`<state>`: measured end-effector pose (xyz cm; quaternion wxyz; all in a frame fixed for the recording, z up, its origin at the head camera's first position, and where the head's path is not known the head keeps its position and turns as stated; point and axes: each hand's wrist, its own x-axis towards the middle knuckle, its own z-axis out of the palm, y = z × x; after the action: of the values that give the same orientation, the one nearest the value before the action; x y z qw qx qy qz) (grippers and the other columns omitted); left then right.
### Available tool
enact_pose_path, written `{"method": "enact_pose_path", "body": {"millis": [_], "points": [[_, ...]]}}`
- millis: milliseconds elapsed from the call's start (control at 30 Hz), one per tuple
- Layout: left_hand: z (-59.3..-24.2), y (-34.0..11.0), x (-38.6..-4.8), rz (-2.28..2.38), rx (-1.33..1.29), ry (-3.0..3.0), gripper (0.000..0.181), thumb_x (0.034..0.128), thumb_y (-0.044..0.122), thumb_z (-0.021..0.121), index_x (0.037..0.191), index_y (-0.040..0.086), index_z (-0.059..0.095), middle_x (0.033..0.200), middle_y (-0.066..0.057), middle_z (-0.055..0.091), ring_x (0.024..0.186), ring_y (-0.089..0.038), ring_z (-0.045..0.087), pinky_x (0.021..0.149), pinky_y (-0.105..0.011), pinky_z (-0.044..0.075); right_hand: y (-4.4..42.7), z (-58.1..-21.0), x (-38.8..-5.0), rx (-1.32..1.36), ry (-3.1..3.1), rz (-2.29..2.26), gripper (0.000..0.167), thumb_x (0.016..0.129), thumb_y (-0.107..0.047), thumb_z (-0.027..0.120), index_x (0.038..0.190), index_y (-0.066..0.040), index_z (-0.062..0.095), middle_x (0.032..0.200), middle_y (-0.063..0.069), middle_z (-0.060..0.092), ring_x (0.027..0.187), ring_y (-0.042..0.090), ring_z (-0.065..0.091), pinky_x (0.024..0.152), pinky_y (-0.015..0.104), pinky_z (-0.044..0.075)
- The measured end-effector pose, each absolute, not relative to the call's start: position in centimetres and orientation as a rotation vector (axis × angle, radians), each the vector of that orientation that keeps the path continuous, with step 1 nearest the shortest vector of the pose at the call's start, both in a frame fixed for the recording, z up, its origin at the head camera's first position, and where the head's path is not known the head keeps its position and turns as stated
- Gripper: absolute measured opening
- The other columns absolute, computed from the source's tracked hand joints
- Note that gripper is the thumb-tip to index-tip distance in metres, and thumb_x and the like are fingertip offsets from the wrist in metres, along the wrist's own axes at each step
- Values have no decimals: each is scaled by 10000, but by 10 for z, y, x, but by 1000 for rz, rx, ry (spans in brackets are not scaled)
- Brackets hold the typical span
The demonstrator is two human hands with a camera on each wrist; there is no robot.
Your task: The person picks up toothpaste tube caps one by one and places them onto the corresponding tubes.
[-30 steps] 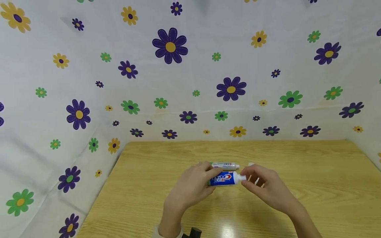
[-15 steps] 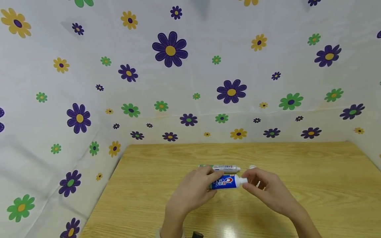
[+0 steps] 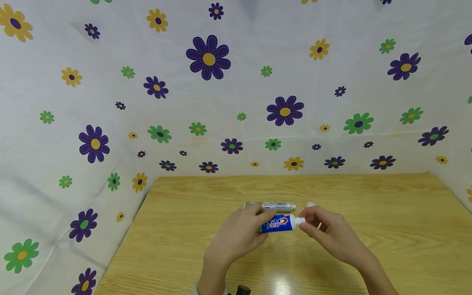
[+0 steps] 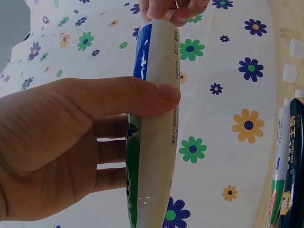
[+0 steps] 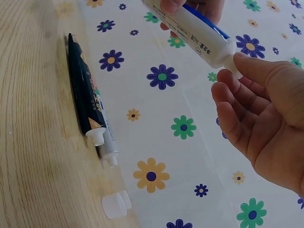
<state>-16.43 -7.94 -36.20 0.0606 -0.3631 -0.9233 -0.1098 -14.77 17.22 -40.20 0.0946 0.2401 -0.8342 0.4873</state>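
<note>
My left hand [image 3: 239, 233] holds a blue, white and green Crest toothpaste tube [image 3: 277, 224] by its body, above the table. In the left wrist view the thumb lies across the tube's white back [image 4: 154, 166], with fingers behind it. At the tube's right end, my right hand [image 3: 332, 233] pinches the white cap or neck [image 5: 232, 64] between thumb and index finger. Its other fingers are loosely curled below, as the right wrist view shows. Whether that white end is a cap or a bare nozzle is hard to tell.
Behind the held tube, a white-and-green toothpaste tube [image 3: 278, 207] lies on the wooden table [image 3: 177, 229]. Beside it lies a dark tube with a white nozzle [image 5: 83, 85]. Loose white caps [image 5: 114, 206] rest nearby. A flowered cloth [image 3: 250, 90] hangs behind the table.
Both hands keep their grip on the toothpaste tube and its white end, with only slight movement. The head view tilts a little.
</note>
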Motion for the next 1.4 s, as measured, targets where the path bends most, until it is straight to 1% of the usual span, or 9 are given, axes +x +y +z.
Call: {"method": "enact_pose_path", "body": {"millis": [233, 367, 433, 600, 733, 833, 1067, 1233, 1400], "points": [[-363, -79, -162, -303, -1094, -2795, 454, 885, 251, 771, 1314, 207, 628, 1103, -13, 650, 935, -136, 626, 806, -317, 554, 171, -403, -146, 738, -2447, 1420, 119, 949, -43, 651, 1040, -118, 637, 779, -101, 591, 615, 51, 521, 492, 232, 466], [-365, -77, -161, -291, -1099, -2798, 437, 929, 260, 721, 1338, 176, 593, 1146, -30, 635, 1006, -161, 622, 864, -351, 550, 172, -405, -145, 727, -2417, 1374, 142, 940, -21, 654, 1039, -121, 635, 776, -111, 586, 618, 39, 518, 496, 233, 468], [-366, -75, -160, -278, -1094, -2796, 432, 950, 257, 692, 1355, 162, 573, 1186, -38, 630, 1071, -182, 617, 916, -371, 536, 172, -404, -144, 711, -2407, 1359, 149, 935, -18, 661, 1039, -122, 637, 782, -110, 589, 627, 40, 522, 507, 237, 475], [-365, -74, -160, -222, -1065, -2796, 435, 978, 266, 649, 1385, 163, 538, 1270, -39, 625, 1163, -213, 589, 1003, -401, 492, 171, -400, -145, 705, -2359, 1359, 196, 910, 7, 685, 1052, -123, 649, 825, -86, 615, 665, 54, 548, 535, 240, 499], [-364, -74, -161, -213, -1075, -2783, 452, 971, 266, 659, 1394, 162, 537, 1271, -41, 624, 1162, -216, 588, 1004, -403, 491, 174, -398, -145, 750, -2293, 1367, 297, 868, 57, 709, 1091, -131, 657, 929, -43, 652, 711, 70, 578, 549, 242, 510], [-364, -75, -162, -223, -1091, -2769, 465, 960, 269, 675, 1391, 155, 545, 1260, -41, 630, 1155, -215, 595, 1002, -400, 494, 175, -396, -144, 769, -2270, 1364, 332, 851, 80, 716, 1102, -131, 660, 975, -20, 661, 727, 74, 588, 548, 244, 511], [-364, -77, -162, -281, -1108, -2727, 479, 921, 267, 724, 1363, 150, 581, 1205, -40, 643, 1111, -211, 604, 963, -401, 516, 176, -397, -145, 753, -2298, 1311, 296, 845, 78, 724, 1051, -126, 666, 926, -49, 655, 708, 54, 578, 537, 234, 510], [-363, -76, -161, -300, -1111, -2704, 476, 887, 247, 763, 1327, 162, 604, 1162, -27, 642, 1083, -203, 601, 952, -390, 517, 176, -399, -146, 748, -2308, 1290, 264, 830, 72, 737, 995, -123, 673, 870, -83, 637, 664, 41, 546, 534, 226, 501], [-363, -75, -161, -315, -1102, -2696, 476, 865, 225, 786, 1308, 176, 618, 1140, -15, 640, 1052, -190, 594, 928, -376, 523, 177, -402, -145, 738, -2324, 1305, 210, 858, 44, 721, 971, -128, 676, 861, -93, 634, 647, 40, 542, 533, 228, 504]]}}
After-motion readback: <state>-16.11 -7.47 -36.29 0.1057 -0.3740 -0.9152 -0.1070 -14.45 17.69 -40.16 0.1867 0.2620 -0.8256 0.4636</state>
